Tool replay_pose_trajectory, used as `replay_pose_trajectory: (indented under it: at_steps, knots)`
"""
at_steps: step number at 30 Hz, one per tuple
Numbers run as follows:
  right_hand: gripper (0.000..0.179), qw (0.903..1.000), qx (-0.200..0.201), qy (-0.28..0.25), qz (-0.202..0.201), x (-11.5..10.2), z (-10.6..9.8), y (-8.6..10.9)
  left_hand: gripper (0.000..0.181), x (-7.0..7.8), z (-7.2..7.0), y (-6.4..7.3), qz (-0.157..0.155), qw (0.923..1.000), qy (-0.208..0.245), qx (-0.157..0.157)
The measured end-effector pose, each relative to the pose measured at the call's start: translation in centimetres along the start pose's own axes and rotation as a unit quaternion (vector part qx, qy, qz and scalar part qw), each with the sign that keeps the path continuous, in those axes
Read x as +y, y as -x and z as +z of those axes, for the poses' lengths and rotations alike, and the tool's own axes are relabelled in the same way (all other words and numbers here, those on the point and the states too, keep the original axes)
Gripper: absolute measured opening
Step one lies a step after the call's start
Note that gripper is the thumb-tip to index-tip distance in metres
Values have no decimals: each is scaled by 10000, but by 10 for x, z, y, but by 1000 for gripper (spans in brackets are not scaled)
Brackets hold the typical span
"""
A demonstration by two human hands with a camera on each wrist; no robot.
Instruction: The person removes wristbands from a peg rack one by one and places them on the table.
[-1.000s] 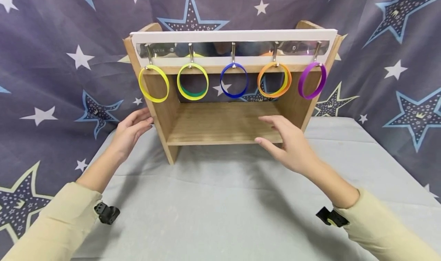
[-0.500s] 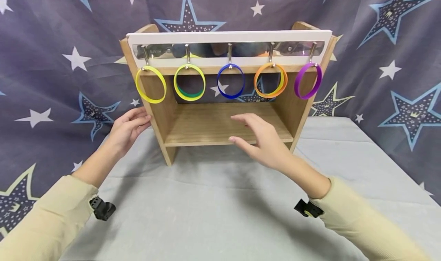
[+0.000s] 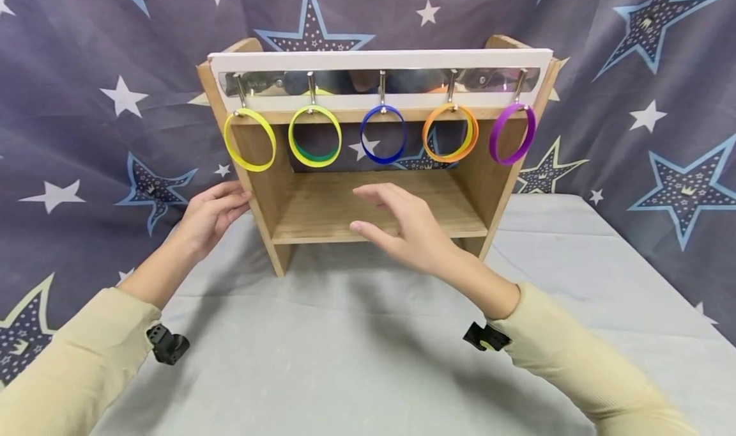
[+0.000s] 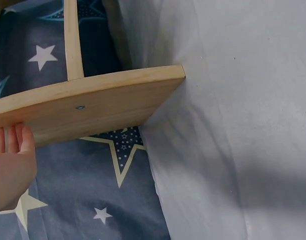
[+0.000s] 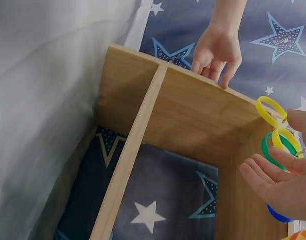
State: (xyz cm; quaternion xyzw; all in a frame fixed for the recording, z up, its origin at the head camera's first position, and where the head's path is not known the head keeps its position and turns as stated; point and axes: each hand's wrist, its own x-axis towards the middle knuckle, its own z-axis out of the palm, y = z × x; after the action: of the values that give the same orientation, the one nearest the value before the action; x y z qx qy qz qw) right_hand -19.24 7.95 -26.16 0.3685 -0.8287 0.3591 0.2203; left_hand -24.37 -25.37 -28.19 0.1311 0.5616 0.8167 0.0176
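Observation:
My left hand (image 3: 209,218) touches the outer face of the left side panel (image 3: 270,231) of a wooden shelf rack (image 3: 379,199); its fingers are fairly straight. In the left wrist view, the fingertips (image 4: 27,137) lie against that panel. My right hand (image 3: 411,231) is in front of the shelf board, thumb and fingers spread apart with nothing between them. Ring-shaped bands hang above from a row of metal hooks: yellow (image 3: 257,168), yellow with green (image 3: 317,161), blue (image 3: 384,161), orange with yellow (image 3: 439,160) and purple (image 3: 494,145).
A white hook board (image 3: 368,60) with a shiny metal strip (image 3: 351,83) runs across the rack's top front. The rack stands on a grey cloth-covered table (image 3: 345,346). Behind hangs a dark curtain (image 3: 52,103) with stars. Each sleeve bears a black wrist camera (image 3: 168,344).
My right hand has moved left across the front of the shelf. The left fingers have come closer to the side panel and now touch it. The bands hang as before.

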Motion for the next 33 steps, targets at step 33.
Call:
replay_pose_trajectory:
  at_steps: [33]
  knots:
    - [31, 9806, -54, -1857, 626, -39, 20, -49, 24, 4, -5, -4, -300, 9990, 330, -83]
